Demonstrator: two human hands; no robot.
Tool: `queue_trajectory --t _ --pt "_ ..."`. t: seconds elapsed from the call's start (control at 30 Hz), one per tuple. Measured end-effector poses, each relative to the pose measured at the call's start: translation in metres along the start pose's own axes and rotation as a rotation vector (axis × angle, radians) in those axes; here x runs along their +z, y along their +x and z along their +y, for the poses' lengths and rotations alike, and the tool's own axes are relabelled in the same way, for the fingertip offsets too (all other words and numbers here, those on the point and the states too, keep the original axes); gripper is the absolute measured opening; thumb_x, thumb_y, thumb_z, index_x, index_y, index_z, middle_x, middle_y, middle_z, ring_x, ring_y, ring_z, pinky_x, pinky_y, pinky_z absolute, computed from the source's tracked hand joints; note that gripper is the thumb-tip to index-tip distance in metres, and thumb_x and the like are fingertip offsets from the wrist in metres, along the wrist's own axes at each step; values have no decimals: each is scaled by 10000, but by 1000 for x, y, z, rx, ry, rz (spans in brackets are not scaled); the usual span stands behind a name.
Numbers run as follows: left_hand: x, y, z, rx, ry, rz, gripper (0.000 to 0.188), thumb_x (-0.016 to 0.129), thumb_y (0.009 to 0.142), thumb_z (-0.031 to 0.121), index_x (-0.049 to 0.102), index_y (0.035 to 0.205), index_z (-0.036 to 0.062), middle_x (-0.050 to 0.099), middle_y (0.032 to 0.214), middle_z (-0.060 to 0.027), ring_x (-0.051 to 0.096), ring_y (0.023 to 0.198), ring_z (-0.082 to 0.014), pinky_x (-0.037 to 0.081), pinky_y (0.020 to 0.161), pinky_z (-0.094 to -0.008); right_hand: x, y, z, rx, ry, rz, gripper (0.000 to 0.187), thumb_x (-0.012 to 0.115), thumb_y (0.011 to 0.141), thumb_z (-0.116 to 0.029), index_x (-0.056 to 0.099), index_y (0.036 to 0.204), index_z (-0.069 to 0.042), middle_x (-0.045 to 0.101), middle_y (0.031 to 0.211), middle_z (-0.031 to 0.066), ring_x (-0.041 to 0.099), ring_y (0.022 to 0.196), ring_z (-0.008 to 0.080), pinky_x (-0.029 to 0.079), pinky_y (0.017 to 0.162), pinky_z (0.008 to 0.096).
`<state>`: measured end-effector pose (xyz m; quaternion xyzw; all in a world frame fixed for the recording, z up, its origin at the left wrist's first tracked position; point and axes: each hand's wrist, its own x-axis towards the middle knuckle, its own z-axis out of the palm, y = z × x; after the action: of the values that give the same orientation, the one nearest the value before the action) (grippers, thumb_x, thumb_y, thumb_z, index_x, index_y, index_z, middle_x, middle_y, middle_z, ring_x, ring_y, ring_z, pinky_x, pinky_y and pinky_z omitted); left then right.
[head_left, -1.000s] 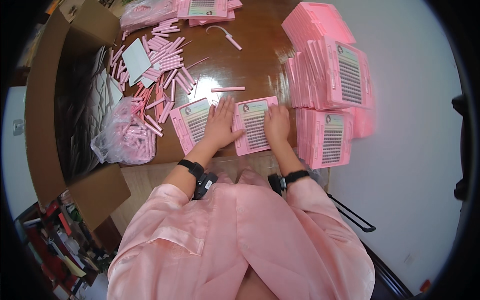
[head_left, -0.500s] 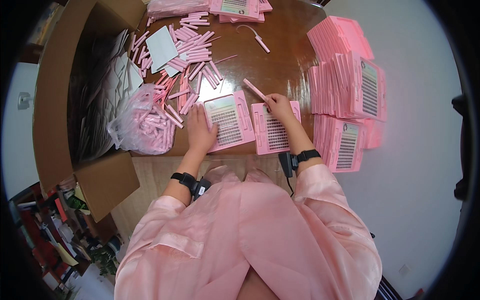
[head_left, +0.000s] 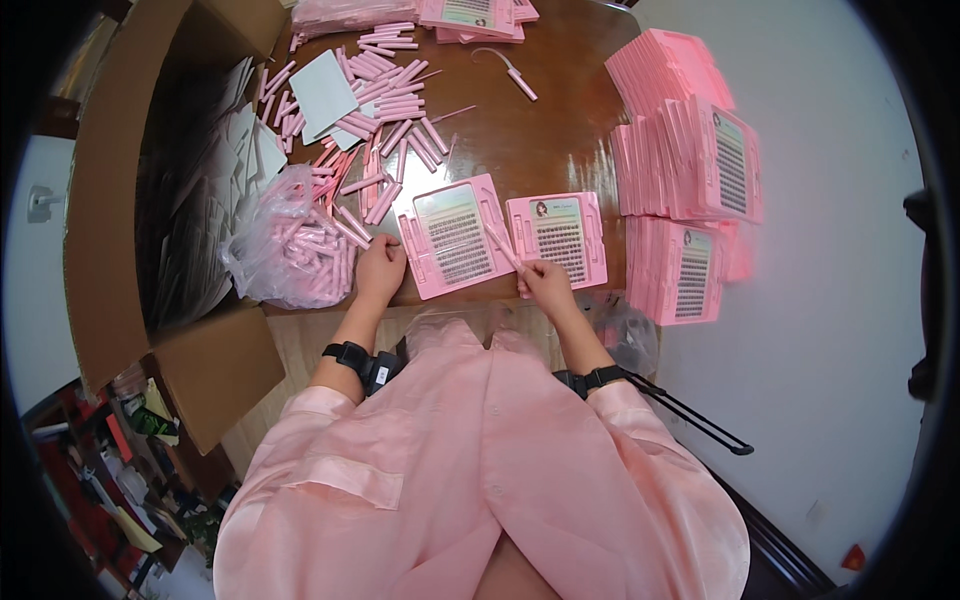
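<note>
My right hand (head_left: 546, 284) pinches the lower end of a slim pink tube (head_left: 503, 246), which slants up and left over the left lash case's right edge. That left lash case (head_left: 425, 282) is a pink tray with rows of dark lash clusters, lying slightly tilted at the table's front edge. My left hand (head_left: 381, 270) is beside its left edge with curled fingers; whatever they hold, if anything, is hidden. A second pink lash case (head_left: 597, 272) lies to the right, partly behind my right hand.
Loose pink tubes (head_left: 400, 105) and a white card (head_left: 323, 92) cover the left back. A clear bag of tubes (head_left: 305, 255) sits left of my left hand, beside a large cardboard box (head_left: 110, 200). Stacked pink cases (head_left: 660, 170) line the right edge. One tube (head_left: 522, 84) lies apart.
My right hand has moved down and left with the pink tube, uncovering more of the right case. My left hand has drawn back off the left case, its fingers now curled.
</note>
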<state>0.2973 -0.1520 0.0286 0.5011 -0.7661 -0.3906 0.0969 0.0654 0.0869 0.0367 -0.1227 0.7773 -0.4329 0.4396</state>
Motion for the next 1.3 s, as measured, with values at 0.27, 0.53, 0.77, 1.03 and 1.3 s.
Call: queue_trajectory --t 0.27,0.53,0.77,1.03,1.3 --pt "-5 13 5 33 92 -57 217 663 836 242 590 946 70 631 697 -123 644 673 -321 492 629 -420 0 -25 17 -13 129 213 185 646 946 -96 698 1034 58 663 766 14 611 643 73 501 605 210" --pt "-11 11 4 27 45 -115 200 661 826 219 596 950 78 634 698 -121 655 687 -328 497 627 -434 7 40 -50 -355 -416 428 222 679 856 -193 726 931 10 693 792 171 673 739 319 522 688 403" --pt "-16 9 -2 21 -54 -158 220 693 846 208 614 982 54 591 644 -90 608 605 -227 484 596 -356 44 143 -136 -355 -525 527 213 680 859 -223 716 924 -23 678 973 178 653 917 354 524 787 455" --pt "-36 32 27 233 90 196 126 617 892 162 670 947 63 646 868 -137 649 769 -356 514 682 -439 123 134 -156 -280 -763 447 265 668 811 -266 735 928 -38 692 1002 189 649 985 365 535 829 476" --pt "-49 124 51 435 387 23 167 594 867 98 683 1008 89 610 1048 -135 629 955 -349 516 788 -439 111 141 -174 -28 -695 342 311 690 731 -289 742 888 -26 720 960 219 702 909 366 553 789 459"
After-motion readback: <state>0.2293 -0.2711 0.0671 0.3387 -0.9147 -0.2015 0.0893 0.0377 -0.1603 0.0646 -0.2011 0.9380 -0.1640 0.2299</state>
